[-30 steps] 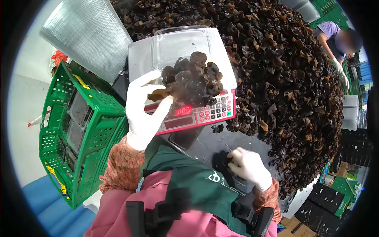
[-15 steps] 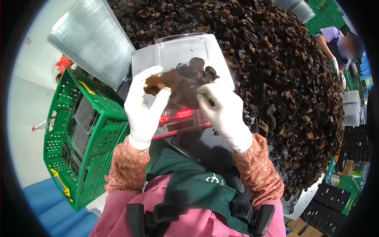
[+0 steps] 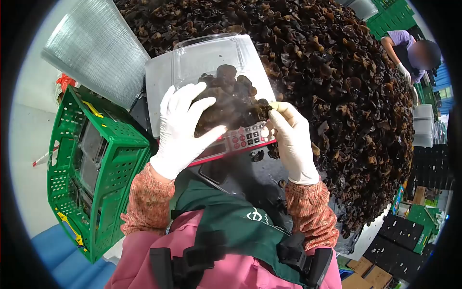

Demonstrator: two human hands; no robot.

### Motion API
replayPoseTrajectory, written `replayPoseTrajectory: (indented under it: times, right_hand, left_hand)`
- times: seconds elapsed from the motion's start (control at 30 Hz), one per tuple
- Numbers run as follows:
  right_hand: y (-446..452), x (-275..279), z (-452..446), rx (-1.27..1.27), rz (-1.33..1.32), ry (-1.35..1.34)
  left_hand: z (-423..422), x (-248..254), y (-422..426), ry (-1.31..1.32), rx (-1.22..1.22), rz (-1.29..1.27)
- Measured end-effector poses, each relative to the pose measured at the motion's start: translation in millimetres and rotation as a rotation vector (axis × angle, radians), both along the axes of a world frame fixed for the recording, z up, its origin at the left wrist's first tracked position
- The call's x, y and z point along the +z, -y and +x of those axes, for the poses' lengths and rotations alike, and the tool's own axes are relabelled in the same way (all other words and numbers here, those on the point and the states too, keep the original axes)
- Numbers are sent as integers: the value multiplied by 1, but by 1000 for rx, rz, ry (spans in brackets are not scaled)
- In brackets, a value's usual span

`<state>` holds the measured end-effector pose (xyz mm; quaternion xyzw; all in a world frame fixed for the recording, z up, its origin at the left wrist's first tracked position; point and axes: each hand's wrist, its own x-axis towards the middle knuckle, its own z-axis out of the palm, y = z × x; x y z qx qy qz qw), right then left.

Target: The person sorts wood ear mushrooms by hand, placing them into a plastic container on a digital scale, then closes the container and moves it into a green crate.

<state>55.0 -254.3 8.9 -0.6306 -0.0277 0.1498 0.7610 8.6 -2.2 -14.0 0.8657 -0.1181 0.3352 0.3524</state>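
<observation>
Dark brown, ruffled fungus pieces [image 3: 226, 98] lie heaped in a clear plastic box [image 3: 211, 53] on a white and red scale [image 3: 159, 82]. My left hand [image 3: 183, 125], in a white glove, rests against the left side of the heap with its fingers spread. At the heap's right edge, my right hand [image 3: 293, 139], also gloved, pinches a dark fungus piece [image 3: 262, 110] between thumb and forefinger. The scale's keypad [image 3: 248, 137] shows between my hands, while its display is mostly covered.
A large pile of fungus [image 3: 337, 96] fills the back and right. Stacked clear lids or boxes [image 3: 94, 48] stand at the upper left, above a green crate [image 3: 115, 168]. Another person [image 3: 409, 53] is at the far right, near clear containers [image 3: 423, 125].
My right hand came up from the dark table to the box, then shifted right to the heap's edge. My left hand let go of a brown piece and spread its fingers.
</observation>
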Motion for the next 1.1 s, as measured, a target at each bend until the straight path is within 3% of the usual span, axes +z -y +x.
replayPoseTrajectory:
  times: [0.27,0.4,0.43,0.53,0.63,0.7,0.77,0.83,1.0,1.1]
  right_hand:
    - [-6,14,-7,-80,-99,152]
    - [-12,24,-6,-190,34,208]
    - [-9,25,-2,-235,-85,288]
    - [-12,35,5,-304,-30,362]
    - [-21,35,13,-367,-270,626]
    - [-27,32,25,-363,-623,1182]
    - [-34,33,26,-43,-1063,1219]
    - [-37,7,35,34,-967,1380]
    - [-30,18,33,18,-919,1261]
    - [-35,21,44,-57,-700,1201]
  left_hand:
    - [-8,2,0,2,10,-5]
    - [-5,4,1,4,9,3]
    - [-5,4,1,4,10,1]
    - [-8,5,0,7,13,-14]
    - [-16,9,-10,14,36,-70]
    - [-21,11,-19,18,61,-130]
    - [-22,13,-26,18,77,-183]
    - [-21,13,-29,12,82,-231]
    - [-8,10,-25,3,75,-300]
    - [-3,10,-29,8,75,-346]
